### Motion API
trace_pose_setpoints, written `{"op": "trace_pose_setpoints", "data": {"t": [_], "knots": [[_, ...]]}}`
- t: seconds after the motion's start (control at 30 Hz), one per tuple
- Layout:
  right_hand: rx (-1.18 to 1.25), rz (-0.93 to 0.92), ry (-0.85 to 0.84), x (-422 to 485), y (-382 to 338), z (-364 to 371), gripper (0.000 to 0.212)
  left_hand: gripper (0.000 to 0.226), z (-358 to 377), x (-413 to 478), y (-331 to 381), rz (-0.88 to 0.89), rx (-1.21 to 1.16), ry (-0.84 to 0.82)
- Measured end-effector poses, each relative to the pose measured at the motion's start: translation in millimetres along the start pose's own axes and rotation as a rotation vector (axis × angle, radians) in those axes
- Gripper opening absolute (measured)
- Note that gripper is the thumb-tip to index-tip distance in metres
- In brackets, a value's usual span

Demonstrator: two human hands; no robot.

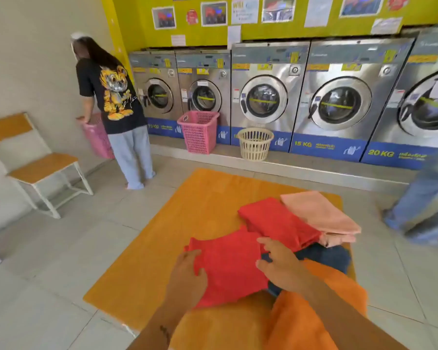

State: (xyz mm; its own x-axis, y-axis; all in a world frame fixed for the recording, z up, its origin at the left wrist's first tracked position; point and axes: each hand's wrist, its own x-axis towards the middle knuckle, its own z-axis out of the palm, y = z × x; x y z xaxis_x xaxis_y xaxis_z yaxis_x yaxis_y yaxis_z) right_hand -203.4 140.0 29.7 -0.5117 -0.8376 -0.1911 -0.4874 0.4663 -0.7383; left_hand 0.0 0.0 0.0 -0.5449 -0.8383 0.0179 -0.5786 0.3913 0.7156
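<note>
A folded red cloth (230, 263) lies on the orange table (187, 210) in front of me. My left hand (187, 276) grips its left edge, fingers curled over the fabric. My right hand (281, 263) rests on its right edge with fingers bent, partly over a dark blue garment (326, 256). Behind lie a second folded red cloth (276, 221) and a folded pink towel (319, 213). An orange cloth (301, 314) lies under my right forearm.
A row of steel washing machines (263, 97) lines the far wall. A pink basket (199, 132) and a cream basket (254, 144) stand before them. A person (114, 102) with a pink basket stands at left, near a chair (36, 162). Another person's legs (420, 203) are at right.
</note>
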Motion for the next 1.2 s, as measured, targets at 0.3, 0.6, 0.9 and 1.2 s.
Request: {"op": "trace_pose_setpoints", "data": {"t": [0.3,0.6,0.9,1.2], "knots": [[-0.105,0.268,0.113,30.5,-12.7,58.5,0.072,0.066,13.6,37.8,-57.5,-0.068,0.142,-0.291],[-0.037,0.389,0.163,55.1,-48.7,89.4,0.067,0.073,15.4,86.3,-76.3,-0.102,-0.280,-0.385],[0.181,0.354,0.287,101.6,-72.1,95.4,0.064,0.064,-21.5,164.1,-99.7,-0.011,-0.372,-0.280],[0.341,0.258,0.350,250.1,-79.3,75.0,0.060,0.055,-35.5,321.2,-68.3,0.170,-0.116,-0.141]]}}
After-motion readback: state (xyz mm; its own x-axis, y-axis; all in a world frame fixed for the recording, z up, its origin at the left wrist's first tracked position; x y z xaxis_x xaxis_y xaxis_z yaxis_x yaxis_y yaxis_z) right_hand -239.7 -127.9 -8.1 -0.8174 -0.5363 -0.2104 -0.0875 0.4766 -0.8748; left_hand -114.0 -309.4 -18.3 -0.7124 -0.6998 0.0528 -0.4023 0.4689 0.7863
